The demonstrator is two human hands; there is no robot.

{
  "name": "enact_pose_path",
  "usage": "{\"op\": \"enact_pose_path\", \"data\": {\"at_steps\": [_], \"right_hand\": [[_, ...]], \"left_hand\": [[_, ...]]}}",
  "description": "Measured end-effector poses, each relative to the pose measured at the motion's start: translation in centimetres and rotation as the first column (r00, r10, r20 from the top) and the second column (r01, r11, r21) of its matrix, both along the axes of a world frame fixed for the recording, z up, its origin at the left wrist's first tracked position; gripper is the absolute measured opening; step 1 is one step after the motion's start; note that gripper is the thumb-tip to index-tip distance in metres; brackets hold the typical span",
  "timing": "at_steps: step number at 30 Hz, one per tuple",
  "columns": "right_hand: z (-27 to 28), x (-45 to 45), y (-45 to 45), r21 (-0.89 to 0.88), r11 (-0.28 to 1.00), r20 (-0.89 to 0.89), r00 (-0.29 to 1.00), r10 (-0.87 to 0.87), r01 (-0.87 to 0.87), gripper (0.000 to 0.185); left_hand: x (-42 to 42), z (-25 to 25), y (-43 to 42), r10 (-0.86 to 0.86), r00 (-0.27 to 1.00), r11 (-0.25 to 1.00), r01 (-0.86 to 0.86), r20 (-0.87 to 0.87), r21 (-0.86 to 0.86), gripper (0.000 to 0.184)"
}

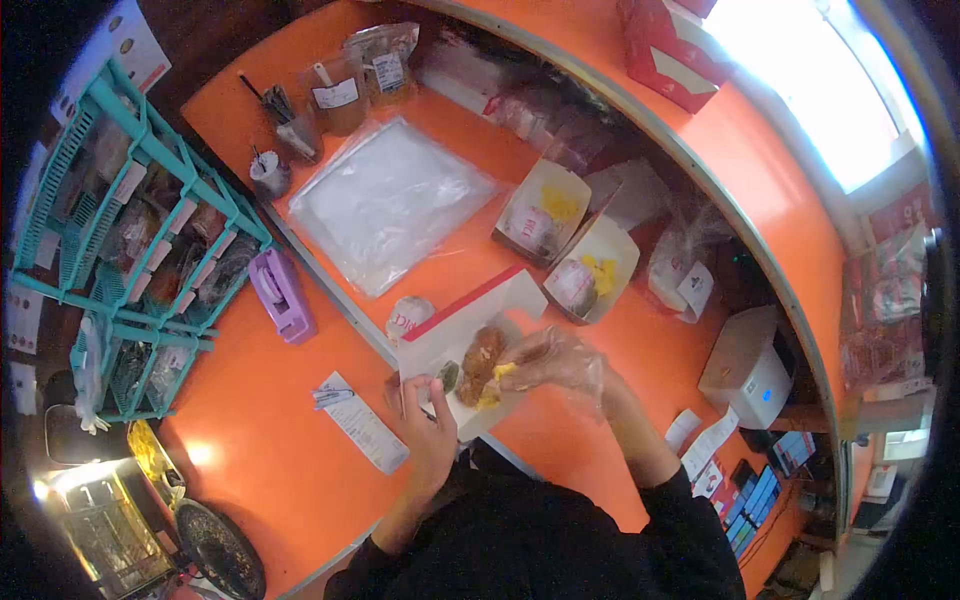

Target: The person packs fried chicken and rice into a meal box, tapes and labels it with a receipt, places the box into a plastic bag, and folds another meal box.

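An open paper food box [521, 296] with a red edge stands tilted in front of me. My left hand [430, 432] grips its near left side, the fingers over the rim. In the box lie a browned piece of fried food [482, 362] and something dark green [449, 376]. My right hand [565, 362], in a clear plastic glove, reaches into the box with its fingertips pinched on yellow food that looks like scrambled egg [490, 394]. Behind the box's left corner sits a round wrapped rice pack [410, 316] with red print.
Two open boxes [592, 262] with rice packs and yellow food stand beyond. Clear plastic sheets [385, 200] lie at the back. A purple tape dispenser [281, 297] and a paper receipt [362, 424] are left, beside a teal rack [150, 215]. A white printer [745, 370] stands right.
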State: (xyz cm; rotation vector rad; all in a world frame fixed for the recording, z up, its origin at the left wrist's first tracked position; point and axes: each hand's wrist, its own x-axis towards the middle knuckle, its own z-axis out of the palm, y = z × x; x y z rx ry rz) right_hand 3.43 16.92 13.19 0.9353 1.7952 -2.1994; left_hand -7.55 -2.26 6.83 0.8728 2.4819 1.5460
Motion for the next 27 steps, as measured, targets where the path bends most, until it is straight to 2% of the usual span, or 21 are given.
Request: {"op": "enact_pose_path", "data": {"at_steps": [1, 2, 4, 6, 7, 8, 9, 11, 14, 15, 18, 19, 21, 24, 25, 27], "right_hand": [[1.3, -0.2, 0.9, 0.137, 0.989, -0.051, 0.997, 0.064, -0.056, 0.021], [2.7, -0.4, 1.8, 0.274, 0.956, -0.093, 0.987, 0.133, -0.103, 0.020], [6.4, -0.7, 3.2, -0.039, 0.986, -0.166, 0.972, -0.168, 0.164, 0.021], [9.6, -1.8, 7.7, 0.215, 0.975, -0.201, 0.980, -0.006, 0.050, 0.021], [10.8, -2.5, 9.2, 0.366, 0.927, -0.157, 0.987, -0.019, 0.076, 0.022], [11.6, -3.3, 10.7, 0.510, 0.855, -0.117, 0.992, -0.038, 0.093, 0.024], [11.6, -4.3, 12.7, 0.679, 0.734, 0.035, 0.997, -0.074, 0.031, 0.028], [9.0, -5.9, 16.9, 0.860, 0.504, 0.151, 0.983, -0.103, -0.080, 0.032], [1.2, -6.8, 23.8, 0.878, 0.378, 0.336, 0.941, -0.047, -0.295, 0.037], [0.5, -7.1, 24.2, 0.878, 0.378, 0.335, 0.941, -0.046, -0.294, 0.037], [-4.8, -8.1, 27.6, 0.760, 0.519, 0.512, 0.853, -0.105, -0.392, 0.040], [-6.6, -8.0, 28.8, 0.797, 0.310, 0.558, 0.828, -0.052, -0.518, 0.038], [-6.7, -7.9, 28.6, 0.788, 0.082, 0.612, 0.790, -0.010, -0.610, 0.038], [-2.7, -7.7, 26.3, 0.802, 0.048, 0.597, 0.800, -0.060, -0.595, 0.036], [-1.4, -7.2, 26.1, 0.892, -0.153, 0.447, 0.877, 0.174, -0.425, 0.034], [0.8, -6.5, 23.3, 0.928, -0.326, 0.295, 0.894, 0.337, -0.184, 0.025]], "left_hand": [[0.0, -0.3, -0.1, 0.008, 0.996, 1.000, -0.010, 0.086, 0.021, 0.010], [-0.1, -0.1, -0.1, 0.009, 0.996, 1.000, -0.011, 0.090, 0.022, 0.010], [-0.2, 0.6, 0.0, -0.008, 0.999, 0.999, 0.006, 0.040, 0.042, 0.010], [-0.2, 0.7, 0.0, -0.002, 0.999, 1.000, 0.000, 0.047, 0.029, 0.009], [-0.2, 0.7, 0.0, 0.004, 0.999, 1.000, -0.005, 0.051, 0.014, 0.009], [-0.3, 0.8, 0.0, 0.006, 0.999, 1.000, -0.007, 0.051, 0.015, 0.009], [-0.3, 0.9, 0.0, -0.007, 0.998, 1.000, 0.006, 0.063, 0.011, 0.009], [-0.4, 1.1, 0.0, -0.022, 0.997, 1.000, 0.021, 0.071, 0.006, 0.009], [-0.4, 1.2, -0.1, -0.041, 0.997, 0.999, 0.041, 0.069, 0.003, 0.010], [-0.3, 0.9, -0.2, -0.033, 0.997, 0.999, 0.032, 0.068, 0.007, 0.010], [-0.4, 0.9, -0.3, -0.036, 0.998, 0.999, 0.037, 0.057, -0.012, 0.010], [-0.3, 0.9, -0.5, -0.049, 0.997, 0.998, 0.051, 0.053, -0.036, 0.010], [-0.3, 0.9, -0.7, -0.052, 0.995, 0.998, 0.055, 0.080, -0.036, 0.010], [-0.4, 0.3, -0.6, -0.042, 0.997, 0.999, 0.043, 0.069, -0.011, 0.010], [-0.4, 0.1, -0.5, -0.025, 0.999, 1.000, 0.024, 0.035, 0.012, 0.011], [-0.5, 0.4, -0.6, -0.041, 0.999, 0.999, 0.041, 0.009, -0.009, 0.011]]}}
